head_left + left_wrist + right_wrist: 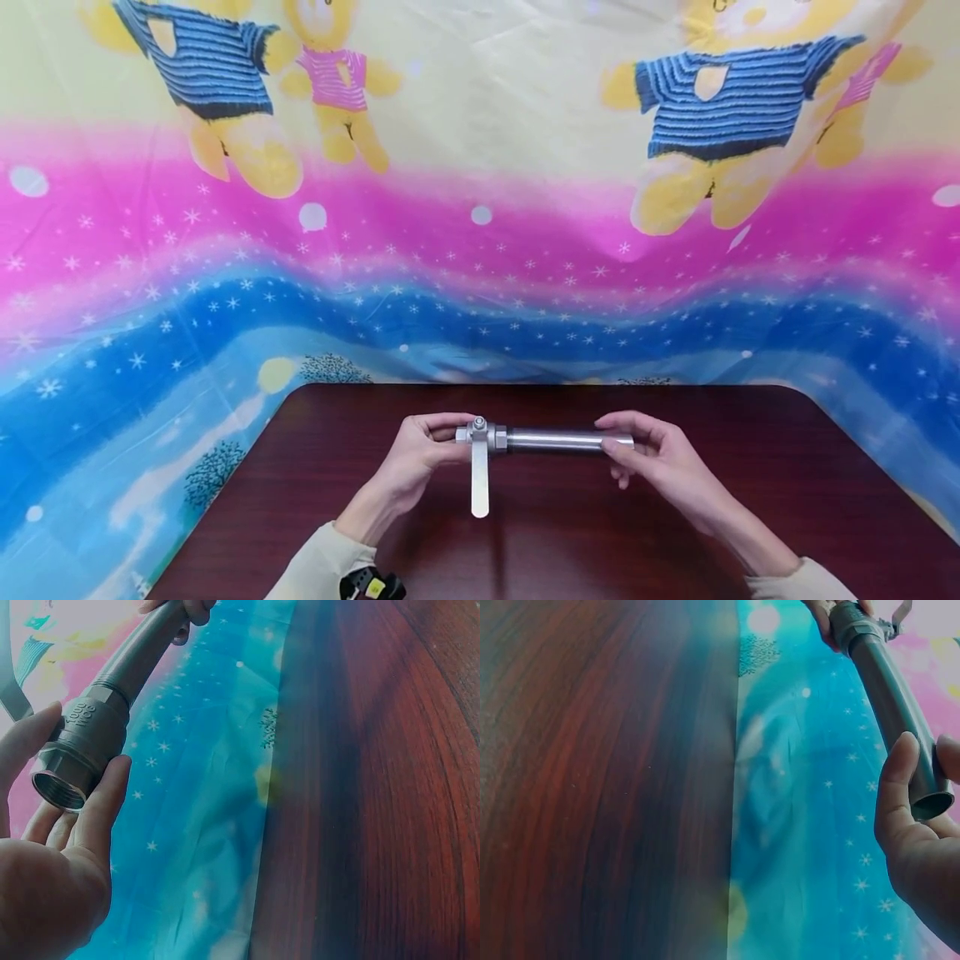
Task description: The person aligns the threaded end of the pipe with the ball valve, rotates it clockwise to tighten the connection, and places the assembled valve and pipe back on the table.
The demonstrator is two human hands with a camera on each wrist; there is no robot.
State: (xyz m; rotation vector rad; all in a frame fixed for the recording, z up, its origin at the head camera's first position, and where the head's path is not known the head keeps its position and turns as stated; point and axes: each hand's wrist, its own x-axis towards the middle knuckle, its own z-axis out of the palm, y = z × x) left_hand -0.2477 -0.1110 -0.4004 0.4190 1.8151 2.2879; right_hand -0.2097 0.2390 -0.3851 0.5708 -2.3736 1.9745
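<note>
A metal ball valve (478, 431) with a flat lever handle (480, 487) is joined to a straight steel pipe (558, 441), held level above the table. My left hand (420, 458) grips the valve body at its open end, thumb and fingers on either side. In the left wrist view the valve (82, 735) shows a threaded, hollow mouth and raised lettering. My right hand (660, 454) pinches the pipe near its free end. The right wrist view shows that pipe (896, 705) with its hollow end between thumb and fingers.
Beneath the hands lies a dark red-brown wooden table (570, 542). A printed cloth (480, 250) with bears and snowflakes hangs behind its far edge and along the sides. A black and yellow device (371, 583) sits at the left wrist.
</note>
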